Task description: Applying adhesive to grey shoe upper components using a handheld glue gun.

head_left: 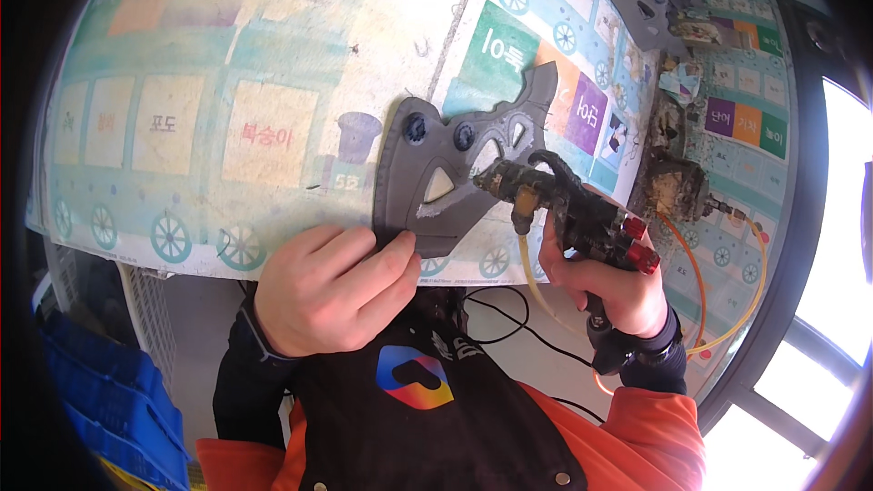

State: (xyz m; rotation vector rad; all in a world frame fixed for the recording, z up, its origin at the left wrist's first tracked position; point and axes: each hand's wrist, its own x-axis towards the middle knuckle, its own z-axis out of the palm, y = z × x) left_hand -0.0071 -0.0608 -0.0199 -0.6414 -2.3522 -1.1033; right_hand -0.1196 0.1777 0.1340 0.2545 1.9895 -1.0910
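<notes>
I see the grey shoe-upper piece [459,173] lying flat on the bench [273,55], near its near edge, with a pale glue patch around the lower cut-out; the rest looks uncoated, so I judge the gluing partly done. My left hand [332,286] pins its near corner with closed fingers. My right hand [618,286] grips the glue spray gun [564,205], nozzle touching the piece's right side.
</notes>
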